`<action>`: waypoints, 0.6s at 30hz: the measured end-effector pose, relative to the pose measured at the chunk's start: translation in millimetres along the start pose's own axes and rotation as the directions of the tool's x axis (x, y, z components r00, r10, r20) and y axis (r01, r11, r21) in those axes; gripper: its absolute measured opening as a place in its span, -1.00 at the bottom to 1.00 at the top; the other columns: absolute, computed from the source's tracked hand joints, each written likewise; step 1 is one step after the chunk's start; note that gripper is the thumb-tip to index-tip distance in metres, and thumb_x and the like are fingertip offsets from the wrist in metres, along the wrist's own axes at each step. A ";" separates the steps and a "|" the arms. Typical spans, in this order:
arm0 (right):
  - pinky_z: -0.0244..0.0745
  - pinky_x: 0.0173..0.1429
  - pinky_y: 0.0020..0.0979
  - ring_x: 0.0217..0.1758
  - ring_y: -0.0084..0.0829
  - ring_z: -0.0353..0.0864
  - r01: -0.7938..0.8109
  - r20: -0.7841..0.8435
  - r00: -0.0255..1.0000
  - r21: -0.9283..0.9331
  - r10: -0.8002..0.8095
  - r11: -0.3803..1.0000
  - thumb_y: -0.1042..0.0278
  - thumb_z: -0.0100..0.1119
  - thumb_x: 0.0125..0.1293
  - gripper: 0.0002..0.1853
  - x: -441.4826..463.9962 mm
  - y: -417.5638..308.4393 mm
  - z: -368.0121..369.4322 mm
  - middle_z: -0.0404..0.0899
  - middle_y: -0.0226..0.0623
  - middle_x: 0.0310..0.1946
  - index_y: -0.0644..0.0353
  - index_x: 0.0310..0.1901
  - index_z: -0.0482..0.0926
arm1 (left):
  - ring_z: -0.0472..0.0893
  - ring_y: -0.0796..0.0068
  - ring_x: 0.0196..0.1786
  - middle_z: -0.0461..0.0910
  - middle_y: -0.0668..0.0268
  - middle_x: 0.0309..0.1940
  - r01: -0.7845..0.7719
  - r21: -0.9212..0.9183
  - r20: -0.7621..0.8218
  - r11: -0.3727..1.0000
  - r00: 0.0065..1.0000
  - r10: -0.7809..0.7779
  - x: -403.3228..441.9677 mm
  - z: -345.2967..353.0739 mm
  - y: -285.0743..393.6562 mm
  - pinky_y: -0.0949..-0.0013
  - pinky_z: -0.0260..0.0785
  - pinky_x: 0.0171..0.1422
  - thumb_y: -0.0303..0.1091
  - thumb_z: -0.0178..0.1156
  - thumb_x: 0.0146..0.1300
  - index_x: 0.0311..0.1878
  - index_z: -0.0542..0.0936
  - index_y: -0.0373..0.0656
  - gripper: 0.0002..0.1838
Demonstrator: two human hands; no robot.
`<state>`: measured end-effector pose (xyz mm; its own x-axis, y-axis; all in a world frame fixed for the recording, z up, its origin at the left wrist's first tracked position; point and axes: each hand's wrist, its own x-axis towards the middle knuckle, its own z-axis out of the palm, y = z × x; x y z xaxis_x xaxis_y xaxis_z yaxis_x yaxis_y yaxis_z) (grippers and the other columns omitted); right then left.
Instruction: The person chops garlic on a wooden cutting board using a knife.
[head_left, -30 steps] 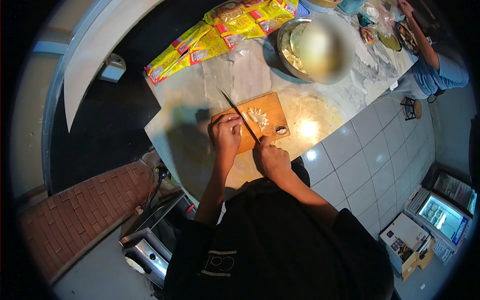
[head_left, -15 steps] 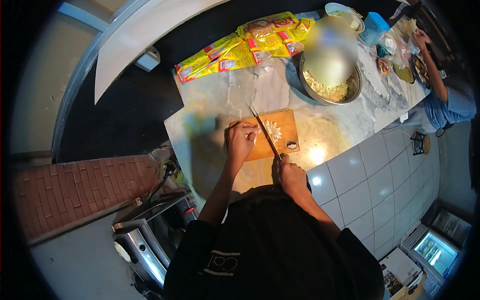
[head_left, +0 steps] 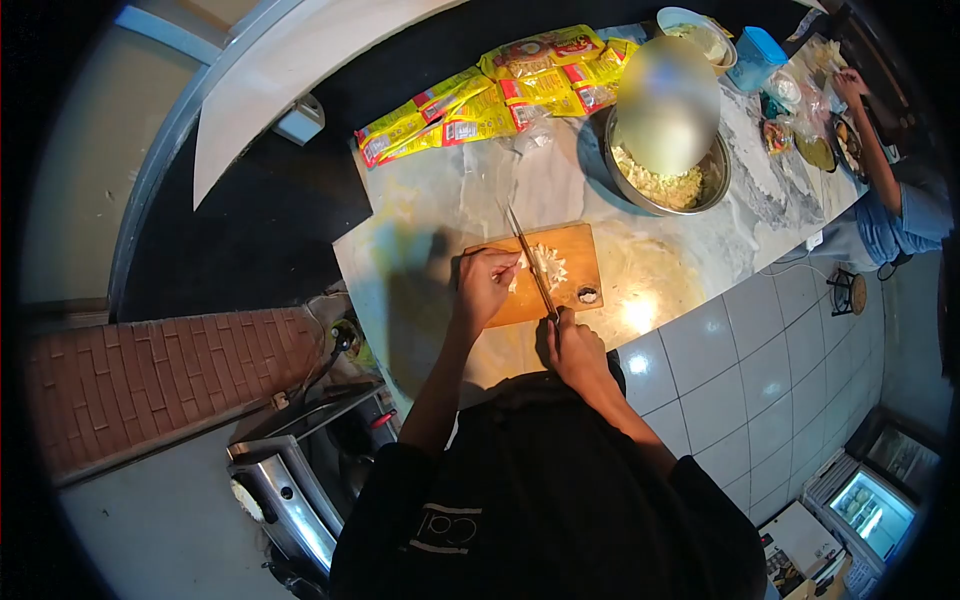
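Note:
A wooden cutting board (head_left: 583, 245) lies at an angle on the marble table (head_left: 420, 200). My right hand (head_left: 577, 345) is closed round the handle of a knife (head_left: 530, 255), whose blade crosses the board and points away from me. On the board's left part, my left hand (head_left: 486, 280) has its fingers pressed together on a small pale piece beside the blade. Small pale cut pieces (head_left: 550, 267) lie just right of the knife. Near the board's right edge is a dark round hole (head_left: 587, 295) with something pale in it.
Yellow packets (head_left: 500, 100) line the table's back edge. A metal bowl (head_left: 716, 185) of pale chopped food stands behind the board, partly blurred. Further right are a blue container (head_left: 757, 58), plastic bags and a co-worker's arm (head_left: 875, 150). A steel appliance (head_left: 290, 505) is at lower left.
The camera view has shifted, so the board and table appear further right and lower than a second ago. My left hand stays by the blade, and my right hand keeps hold of the knife.

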<state>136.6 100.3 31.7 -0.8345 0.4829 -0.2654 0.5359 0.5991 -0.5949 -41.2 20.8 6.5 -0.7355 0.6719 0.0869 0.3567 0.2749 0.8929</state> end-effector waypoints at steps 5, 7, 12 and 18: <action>0.51 -0.37 0.03 -0.50 0.15 0.60 0.041 -0.009 0.999 0.007 -0.041 0.999 0.24 -0.03 0.42 -0.74 0.4 4.6 -0.9 0.56 0.11 -0.57 0.32 -0.19 0.33 | 0.74 0.36 -0.27 0.71 0.09 -0.30 0.094 -0.002 0.019 0.996 0.995 -0.094 0.3 2.7 -1.8 0.44 0.60 -0.11 -0.61 0.30 0.12 -0.16 0.67 -0.37 -0.81; 0.50 -0.38 0.03 -0.49 0.15 0.60 0.028 -0.004 1.000 0.024 -0.027 0.999 0.24 -0.03 0.42 -0.74 0.5 2.5 -3.7 0.56 0.12 -0.57 0.32 -0.19 0.33 | 0.74 0.36 -0.27 0.71 0.09 -0.30 0.085 -0.009 0.013 0.996 0.996 -0.085 -0.4 2.6 -0.9 0.44 0.60 -0.11 -0.61 0.30 0.12 -0.16 0.67 -0.36 -0.81; 0.50 -0.38 0.04 -0.49 0.17 0.59 0.028 -0.012 1.000 0.049 -0.027 0.998 0.24 -0.02 0.42 -0.75 0.9 -2.2 -2.8 0.56 0.13 -0.58 0.32 -0.20 0.33 | 0.74 0.36 -0.26 0.71 0.10 -0.31 0.023 -0.038 -0.004 0.999 1.000 -0.023 0.2 2.5 0.7 0.43 0.61 -0.11 -0.59 0.31 0.12 -0.18 0.68 -0.34 -0.83; 0.50 -0.38 0.05 -0.49 0.19 0.59 0.000 0.012 1.000 0.053 -0.001 0.999 0.25 -0.02 0.42 -0.75 3.5 -3.8 4.5 0.55 0.15 -0.58 0.30 -0.22 0.31 | 0.72 0.34 -0.22 0.67 0.09 -0.25 0.092 -0.023 0.049 0.995 0.995 -0.091 0.7 -0.1 3.2 0.40 0.63 -0.07 -0.62 0.30 0.12 -0.19 0.67 -0.40 -0.83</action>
<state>131.0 96.8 29.6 -0.8363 0.4748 -0.2741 0.5283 0.5641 -0.6346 -40.7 22.0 9.5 -0.7358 0.6770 -0.0167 0.2736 0.3197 0.9071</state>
